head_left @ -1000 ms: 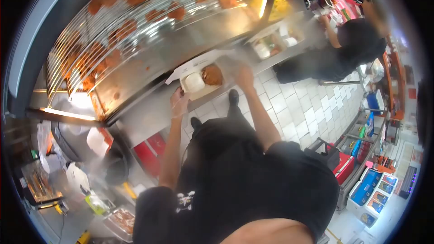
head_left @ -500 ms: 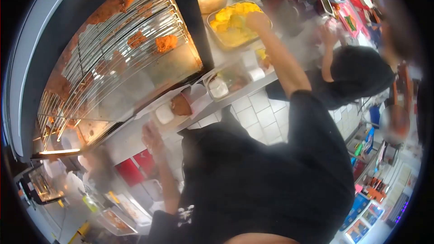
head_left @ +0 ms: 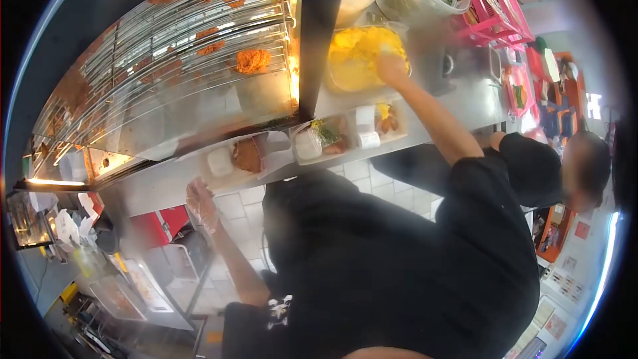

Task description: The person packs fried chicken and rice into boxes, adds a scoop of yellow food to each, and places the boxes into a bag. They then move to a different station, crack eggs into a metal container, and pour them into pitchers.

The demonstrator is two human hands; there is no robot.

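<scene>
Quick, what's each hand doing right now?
Left hand: loosely open beside a box, nothing seen in it.
Right hand: at the yellow food, blurred; grip can't be told.

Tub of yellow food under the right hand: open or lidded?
Open. No lid covers the tub; yellow food shows uncovered, with the right hand over it. Can't tell if the fingers grip any.

Loose black short-sleeved top, small white chest emblem, thin clear glove on left hand

Pale floor tiles run beneath a metal counter beside a lit display cabinet
</scene>
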